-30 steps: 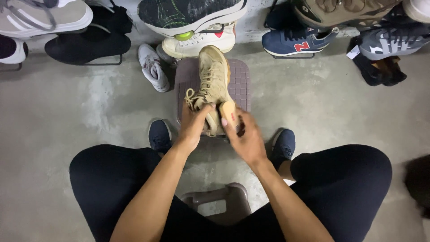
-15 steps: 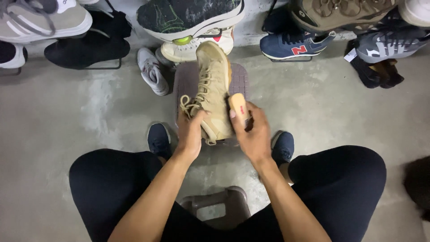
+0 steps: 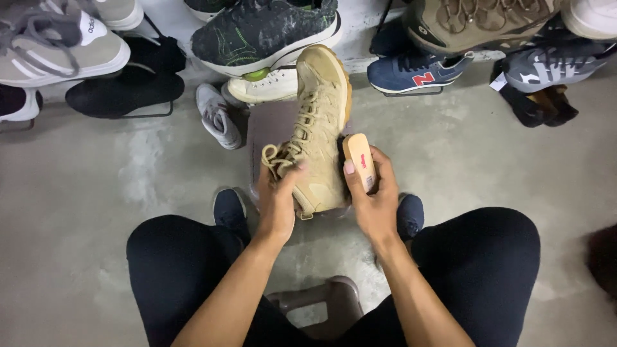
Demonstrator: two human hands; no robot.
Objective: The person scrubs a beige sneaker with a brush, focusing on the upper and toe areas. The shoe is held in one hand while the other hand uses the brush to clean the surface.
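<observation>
Tan boot [image 3: 319, 128] with tan laces is held up in the middle of the view, its toe pointing away from the person and its heel end near the knees. Left hand [image 3: 277, 196] grips the boot at the ankle part, on the lace side, with the fingers [image 3: 294, 172] clamped on the soft upper. Right hand [image 3: 373, 199] holds a wooden brush [image 3: 360, 160], the fingers closed around its pale back, and the brush lies against the right side of the boot. Under the boot there is a low brown stool [image 3: 267, 128] on the concrete floor [image 3: 96, 193]. Beyond it many shoes stand in a row, among them a navy sneaker [image 3: 411, 71], a white sneaker [image 3: 218, 115] and a dark green-black shoe [image 3: 263, 32]. Black trousers [image 3: 475, 270] cover both legs.
</observation>
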